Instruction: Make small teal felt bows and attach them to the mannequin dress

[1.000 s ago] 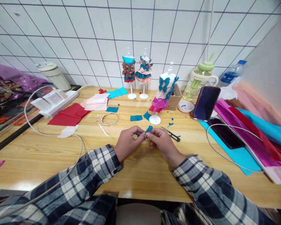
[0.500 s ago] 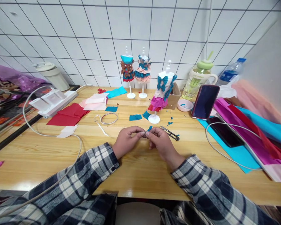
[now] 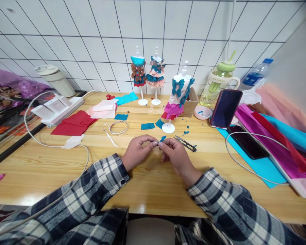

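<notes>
My left hand [image 3: 140, 150] and my right hand [image 3: 177, 157] meet over the middle of the table, fingertips pinched together. Between them is a small teal piece of crepe paper [image 3: 163, 139], its upper end showing above the right fingers; the rest is hidden. Just right of my right hand lies a pair of black thread snips [image 3: 185, 144]. Beyond the hands stands a small dress form [image 3: 177, 98] with teal bows and a magenta and red ruffled skirt. Teal paper rectangles [image 3: 148, 126] lie by its white base.
Two more dressed forms [image 3: 138, 73] stand by the tiled wall. Left are a coil of cord [image 3: 119, 127], red paper [image 3: 75, 123] and a power strip [image 3: 62, 110]. Right are a pink bowl [image 3: 203, 113], a propped phone [image 3: 226, 109], a flat phone [image 3: 248, 143] and coloured paper [image 3: 267, 146].
The view has shifted slightly, so background things sit a little differently. Both hands keep their pinch on the teal paper, with almost no visible movement.
</notes>
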{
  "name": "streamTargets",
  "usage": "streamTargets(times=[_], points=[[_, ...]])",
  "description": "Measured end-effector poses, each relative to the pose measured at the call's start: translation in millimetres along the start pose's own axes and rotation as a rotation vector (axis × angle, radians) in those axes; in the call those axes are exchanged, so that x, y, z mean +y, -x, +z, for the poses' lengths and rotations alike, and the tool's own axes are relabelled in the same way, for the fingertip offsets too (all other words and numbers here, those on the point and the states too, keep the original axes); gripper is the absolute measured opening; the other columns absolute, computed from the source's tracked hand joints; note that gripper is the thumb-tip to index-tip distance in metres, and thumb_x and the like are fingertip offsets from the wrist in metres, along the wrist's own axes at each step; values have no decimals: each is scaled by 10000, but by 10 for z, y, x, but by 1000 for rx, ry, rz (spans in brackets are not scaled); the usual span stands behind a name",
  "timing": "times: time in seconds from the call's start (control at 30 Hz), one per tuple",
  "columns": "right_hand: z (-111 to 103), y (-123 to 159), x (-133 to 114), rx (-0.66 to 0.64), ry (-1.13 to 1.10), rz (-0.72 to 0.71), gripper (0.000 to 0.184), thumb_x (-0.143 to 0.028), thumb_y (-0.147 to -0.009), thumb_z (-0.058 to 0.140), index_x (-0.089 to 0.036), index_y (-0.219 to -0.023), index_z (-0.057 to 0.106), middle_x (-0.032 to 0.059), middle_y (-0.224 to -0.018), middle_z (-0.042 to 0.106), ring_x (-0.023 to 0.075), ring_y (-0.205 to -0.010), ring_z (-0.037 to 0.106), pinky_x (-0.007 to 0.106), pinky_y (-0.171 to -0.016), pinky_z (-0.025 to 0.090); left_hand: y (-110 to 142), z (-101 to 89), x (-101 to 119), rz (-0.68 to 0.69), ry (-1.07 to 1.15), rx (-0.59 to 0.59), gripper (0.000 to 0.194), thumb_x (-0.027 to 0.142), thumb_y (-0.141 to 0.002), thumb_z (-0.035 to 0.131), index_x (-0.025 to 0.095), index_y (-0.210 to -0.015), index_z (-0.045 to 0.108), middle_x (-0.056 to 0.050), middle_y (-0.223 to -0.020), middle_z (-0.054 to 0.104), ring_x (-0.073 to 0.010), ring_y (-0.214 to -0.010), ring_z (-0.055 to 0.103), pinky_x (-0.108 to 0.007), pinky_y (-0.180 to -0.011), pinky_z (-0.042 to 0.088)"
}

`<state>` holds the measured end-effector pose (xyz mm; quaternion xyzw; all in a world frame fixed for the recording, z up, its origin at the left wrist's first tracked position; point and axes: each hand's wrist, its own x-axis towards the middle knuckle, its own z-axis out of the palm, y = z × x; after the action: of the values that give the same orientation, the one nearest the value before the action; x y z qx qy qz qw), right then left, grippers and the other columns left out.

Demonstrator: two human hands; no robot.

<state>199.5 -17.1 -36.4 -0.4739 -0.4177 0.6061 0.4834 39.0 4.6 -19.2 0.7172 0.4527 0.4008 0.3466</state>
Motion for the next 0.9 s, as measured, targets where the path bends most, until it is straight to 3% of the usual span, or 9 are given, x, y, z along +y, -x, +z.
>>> streamTargets(times=[0.1,0.43,0.63,0.9], points=[[5,11,2,4,2,-13,257,-411,-729,689,-199,-698,548,-81,-501,491,87,-388,475,232,-409,461,-1,-12,-10,19,4,-21,211,357,-799,641,161,-778,715,-55,-807,743,-180,-763,671,-286,-768,509],[-26,-2,44,18,132,-81,267,-439,-737,685,-196,-744,575,-64,-543,531,90,-400,496,236,-421,475,-10,8,-38,-102,96,-18,239,381,-763,673,147,-785,716,-57,-801,744,-192,-768,673,-286,-756,516],[17,33,28,-38,-12,-20,272,-407,-736,690,-201,-683,522,-86,-480,469,83,-401,458,237,-420,500,0,-16,-54,-99,144,-69,235,373,-779,664,142,-773,709,-52,-780,728,-180,-754,657,-268,-734,504],[2,37,16,-33,79,-65,288,-440,-730,693,-191,-739,550,-70,-567,512,83,-405,499,230,-399,487,8,1,-17,-75,136,-38,236,372,-786,647,139,-763,672,-44,-765,707,-166,-731,638,-267,-733,499]])
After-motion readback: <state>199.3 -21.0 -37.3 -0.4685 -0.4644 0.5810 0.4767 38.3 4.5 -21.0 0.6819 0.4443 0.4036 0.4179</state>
